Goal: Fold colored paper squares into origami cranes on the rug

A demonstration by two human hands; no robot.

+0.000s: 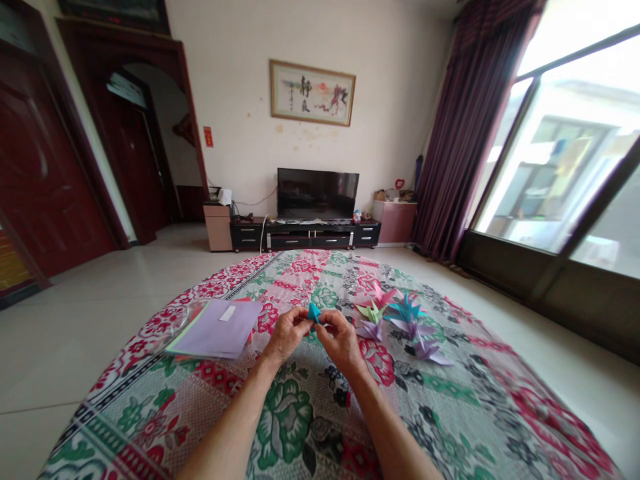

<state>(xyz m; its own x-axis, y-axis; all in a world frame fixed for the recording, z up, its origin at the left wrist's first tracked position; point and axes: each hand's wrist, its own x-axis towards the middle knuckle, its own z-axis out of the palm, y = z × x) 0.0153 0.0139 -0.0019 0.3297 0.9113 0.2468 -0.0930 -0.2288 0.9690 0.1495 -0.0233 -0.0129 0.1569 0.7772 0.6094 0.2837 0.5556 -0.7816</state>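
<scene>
A small piece of folded blue paper (313,312) is held up between my two hands over the middle of the table. My left hand (290,332) pinches its left side with thumb and fingertips. On its right side my right hand (341,339) grips it the same way. To the right lies a group of folded paper cranes: pink (381,293), green (373,312), blue (405,307) and several purple ones (431,352). A stack of paper sheets (215,330), purple on top with a small white slip on it, rests left of my hands.
The round table wears a flowered cloth (285,427) in red, green and grey. Beyond it stand a low black cabinet (310,237) and a television (318,193). A dark curtain (450,133) hangs beside the window at right; wooden doors (45,160) are at left.
</scene>
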